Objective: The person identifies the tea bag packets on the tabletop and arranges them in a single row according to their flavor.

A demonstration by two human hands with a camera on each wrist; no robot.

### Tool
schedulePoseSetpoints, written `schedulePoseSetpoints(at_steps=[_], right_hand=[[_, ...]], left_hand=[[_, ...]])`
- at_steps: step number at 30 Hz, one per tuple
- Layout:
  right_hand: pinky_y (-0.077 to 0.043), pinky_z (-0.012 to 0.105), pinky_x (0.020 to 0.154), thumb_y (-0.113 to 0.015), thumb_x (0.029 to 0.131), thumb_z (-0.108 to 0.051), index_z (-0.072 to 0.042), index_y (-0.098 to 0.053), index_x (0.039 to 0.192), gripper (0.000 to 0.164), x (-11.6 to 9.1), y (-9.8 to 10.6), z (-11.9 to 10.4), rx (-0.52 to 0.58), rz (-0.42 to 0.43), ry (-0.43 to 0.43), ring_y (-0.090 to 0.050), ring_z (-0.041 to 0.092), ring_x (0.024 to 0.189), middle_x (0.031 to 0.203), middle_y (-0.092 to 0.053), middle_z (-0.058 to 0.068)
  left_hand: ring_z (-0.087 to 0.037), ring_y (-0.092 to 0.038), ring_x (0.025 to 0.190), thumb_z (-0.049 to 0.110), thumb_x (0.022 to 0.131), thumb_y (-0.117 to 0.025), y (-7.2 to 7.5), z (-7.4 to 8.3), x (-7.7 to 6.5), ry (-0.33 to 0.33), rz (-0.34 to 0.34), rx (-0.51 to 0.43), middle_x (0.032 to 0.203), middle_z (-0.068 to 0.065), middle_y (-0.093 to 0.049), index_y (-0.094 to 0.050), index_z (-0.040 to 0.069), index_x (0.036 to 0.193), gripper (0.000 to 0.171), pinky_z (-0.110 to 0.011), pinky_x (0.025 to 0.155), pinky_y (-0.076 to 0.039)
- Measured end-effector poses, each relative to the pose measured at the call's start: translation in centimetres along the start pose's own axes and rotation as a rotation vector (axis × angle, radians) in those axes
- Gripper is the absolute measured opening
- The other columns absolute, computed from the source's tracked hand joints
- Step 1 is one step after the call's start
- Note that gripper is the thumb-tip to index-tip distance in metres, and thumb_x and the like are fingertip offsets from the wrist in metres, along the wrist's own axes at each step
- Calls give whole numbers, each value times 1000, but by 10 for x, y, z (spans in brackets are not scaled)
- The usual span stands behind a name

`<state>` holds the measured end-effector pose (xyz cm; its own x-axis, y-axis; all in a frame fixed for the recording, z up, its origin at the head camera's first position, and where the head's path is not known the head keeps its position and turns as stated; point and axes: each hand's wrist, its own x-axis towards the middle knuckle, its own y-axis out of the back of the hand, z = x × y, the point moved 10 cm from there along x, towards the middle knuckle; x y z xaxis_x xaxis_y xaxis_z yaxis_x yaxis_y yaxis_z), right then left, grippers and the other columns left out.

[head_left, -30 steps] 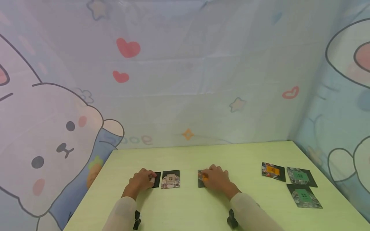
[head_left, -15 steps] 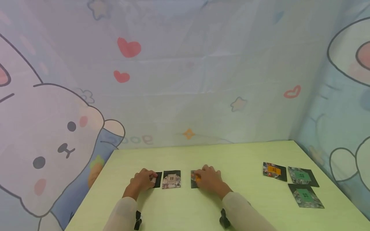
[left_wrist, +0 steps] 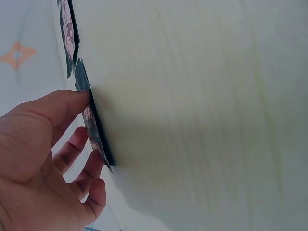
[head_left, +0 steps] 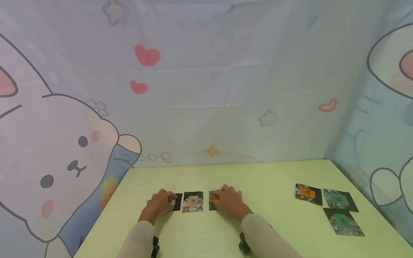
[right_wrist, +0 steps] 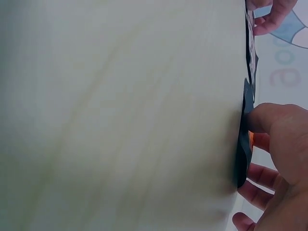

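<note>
A flat dark packet (head_left: 178, 202) with a pale printed label lies under my left hand (head_left: 160, 202). In the left wrist view, the thumb presses near one end of that packet (left_wrist: 94, 127) and the curled fingers hold its far side. My right hand (head_left: 229, 202) grips an orange-labelled packet (head_left: 211, 204) between thumb and fingers, and covers much of it. The right wrist view has this packet (right_wrist: 244, 139) slightly bowed and edge-on. Between the hands lies another packet (head_left: 193, 201) with a beige label, a small gap separating it from the right one.
At the right of the pale green table (head_left: 200, 236) lie an orange-labelled packet (head_left: 308, 194) and two green-labelled ones, a back one (head_left: 338, 199) and a front one (head_left: 343, 222). A printed cloth (head_left: 200, 118) hangs behind the table.
My right hand has slid its orange-labelled packet left, narrowing the gap to the beige-labelled middle one. The left hand stays on its packet; the view shifts slightly.
</note>
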<state>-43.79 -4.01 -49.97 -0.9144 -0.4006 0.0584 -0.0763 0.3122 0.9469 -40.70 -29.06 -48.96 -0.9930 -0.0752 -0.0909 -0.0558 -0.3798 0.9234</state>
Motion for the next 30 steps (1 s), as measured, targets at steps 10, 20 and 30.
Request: schedulePoseSetpoints(at_steps=[10, 20, 30], right_hand=[[-42, 49, 79, -62, 92, -34, -28, -65, 135, 43, 11, -7, -5, -31, 8, 6, -53, 24, 99, 115, -58, 3], [-39, 47, 76, -62, 94, -35, -27, -66, 133, 41, 17, -14, -8, -21, 54, 26, -50, 23, 94, 110, -57, 2], [-40, 46, 75, -64, 93, -35, -29, -67, 131, 39, 12, -12, -12, -74, 72, 49, -51, 20, 90, 110, -59, 1]], left_hand=[[-38, -54, 111, 13, 87, -75, 3, 2, 2, -13, 6, 7, 127, -8, -58, -72, 22, 112, 27, -61, 93, -40], [-35, -54, 108, 13, 86, -76, -1, -5, 8, 15, 15, 8, 122, -6, -58, -72, 24, 110, 26, -61, 93, -40], [-38, -54, 112, 13, 86, -75, -5, -7, 5, 9, 12, 6, 126, -8, -58, -73, 23, 112, 27, -62, 94, -41]])
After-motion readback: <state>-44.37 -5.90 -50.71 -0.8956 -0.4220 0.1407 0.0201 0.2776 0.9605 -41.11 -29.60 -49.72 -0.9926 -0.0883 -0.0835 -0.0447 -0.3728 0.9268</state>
